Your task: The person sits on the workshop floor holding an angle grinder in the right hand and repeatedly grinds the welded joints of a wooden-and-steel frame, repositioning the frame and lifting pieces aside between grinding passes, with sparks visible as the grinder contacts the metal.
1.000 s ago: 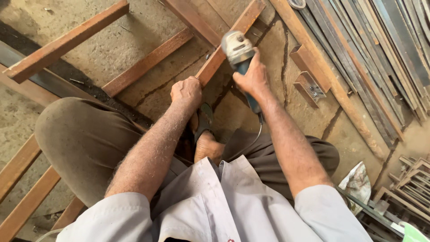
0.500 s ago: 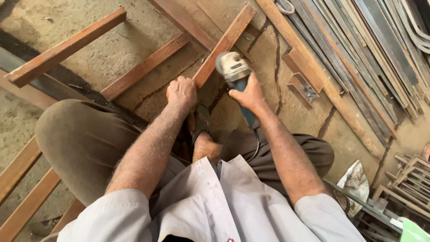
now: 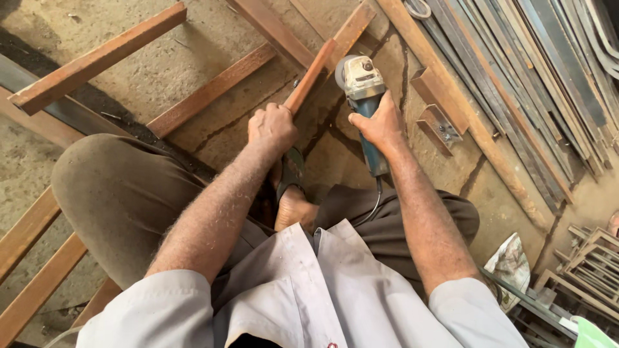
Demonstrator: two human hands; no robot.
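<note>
Two hands are at work over a cracked concrete floor (image 3: 193, 71). The left hand (image 3: 272, 127) is closed in a fist around the near end of a rusty steel bar (image 3: 311, 76), which slants up and to the right from the grip. The right hand (image 3: 380, 125) is wrapped tight around the blue body of an angle grinder (image 3: 363, 90); its pale head and disc sit just beside the bar's far end, though whether the disc touches the metal cannot be told. The grinder's cord (image 3: 374, 203) runs back toward the lap. Between the forearms a sandalled foot (image 3: 293, 193) rests on the floor below the bar. More rusty bars (image 3: 97, 58) lie across the floor at left, part of a frame. At right, well apart, long steel strips (image 3: 535, 77) are stacked side by side.
</note>
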